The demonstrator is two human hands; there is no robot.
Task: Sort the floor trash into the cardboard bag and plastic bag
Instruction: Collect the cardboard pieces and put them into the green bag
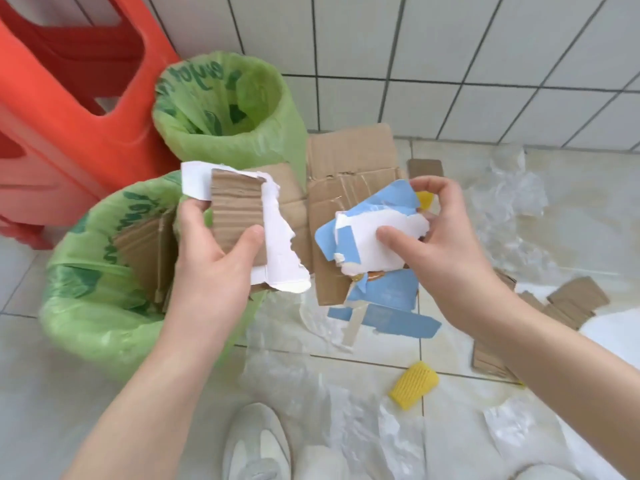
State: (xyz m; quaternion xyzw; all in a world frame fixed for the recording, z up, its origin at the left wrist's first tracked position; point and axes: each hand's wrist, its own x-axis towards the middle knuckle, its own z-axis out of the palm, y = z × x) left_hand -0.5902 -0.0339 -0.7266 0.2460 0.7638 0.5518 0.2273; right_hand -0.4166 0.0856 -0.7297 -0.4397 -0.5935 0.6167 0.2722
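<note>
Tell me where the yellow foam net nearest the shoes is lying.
The yellow foam net lies on the floor tiles in the lower right of the head view, below the right forearm, among clear plastic wrap and up-right of the white shoe.

A stack of red plastic stools (65, 109) fills the corner at 10 o'clock and stands on the pale floor tiles (20, 271), with its lower edge near the tile joint. Behind it and across the whole top of the view, from 12 to 2 o'clock, runs a wall of white square tiles (450, 46) with dark grout lines. At 6 o'clock a white sneaker (256, 445) points up into the view, and a second one just beside it is blurred and partly cut off.
</note>
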